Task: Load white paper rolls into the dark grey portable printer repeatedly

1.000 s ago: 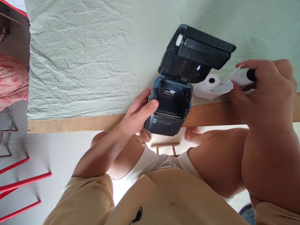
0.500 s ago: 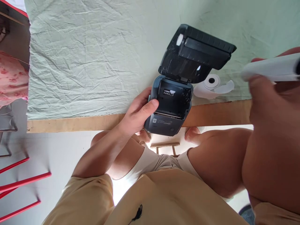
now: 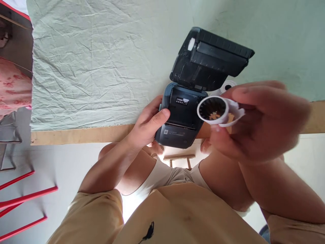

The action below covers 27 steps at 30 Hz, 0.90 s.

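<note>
A dark label printer [image 3: 184,108] sits at the table's front edge with its lid [image 3: 208,59] swung up. My left hand [image 3: 152,120] grips its left side, thumb over the rim of the paper bay, which holds no roll. Between the thumb and fingers of my right hand [image 3: 266,118] is a white paper roll [image 3: 223,118] with a wide dark hollow core facing me and a loose paper end curling off it. The roll is just right of the printer's bay. Behind my right hand, a second white paper roll [image 3: 228,85] stands on the cloth, mostly hidden.
A creased pale green cloth [image 3: 96,64] covers the table, whose wooden edge [image 3: 81,135] shows along the front. Red metal legs [image 3: 30,196] stand on the floor at left. Pink patterned fabric [image 3: 15,86] is beyond the table's left side. A wooden rung [image 3: 179,157] lies below the table.
My right hand has come in from the right edge with the paper roll, now beside the printer and turned with its core toward me. My left hand and the printer have hardly moved.
</note>
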### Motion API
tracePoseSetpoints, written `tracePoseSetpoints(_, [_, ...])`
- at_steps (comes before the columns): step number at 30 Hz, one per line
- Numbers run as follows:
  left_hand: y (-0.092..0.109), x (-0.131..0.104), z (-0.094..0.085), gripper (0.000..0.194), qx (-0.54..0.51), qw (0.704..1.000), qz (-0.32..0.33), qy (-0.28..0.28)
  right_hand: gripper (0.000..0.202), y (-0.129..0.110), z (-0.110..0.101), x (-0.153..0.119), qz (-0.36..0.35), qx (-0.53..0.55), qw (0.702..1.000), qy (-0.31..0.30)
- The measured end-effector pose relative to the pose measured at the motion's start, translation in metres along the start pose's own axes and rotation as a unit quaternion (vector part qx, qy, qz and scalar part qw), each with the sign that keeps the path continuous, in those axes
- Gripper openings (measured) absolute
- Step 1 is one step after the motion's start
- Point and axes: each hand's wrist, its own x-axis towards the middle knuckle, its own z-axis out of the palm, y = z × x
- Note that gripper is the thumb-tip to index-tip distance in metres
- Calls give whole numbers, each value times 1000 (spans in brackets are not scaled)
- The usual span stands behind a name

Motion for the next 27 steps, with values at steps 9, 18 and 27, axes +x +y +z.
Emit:
tracePoseSetpoints(9, [1,-2,-3,59,-23,999,7,-44,37,-16,14,21,-128,-17,990,55])
tracePoseSetpoints(18, [7,-1,-1,66,9,999,-38,-30,27,-12,12,22,-153,-64,986,28])
tracePoseSetpoints(27, [5,0,-4,62,20,998,-8,-56,23,-11,10,21,-220,12,974,-59])
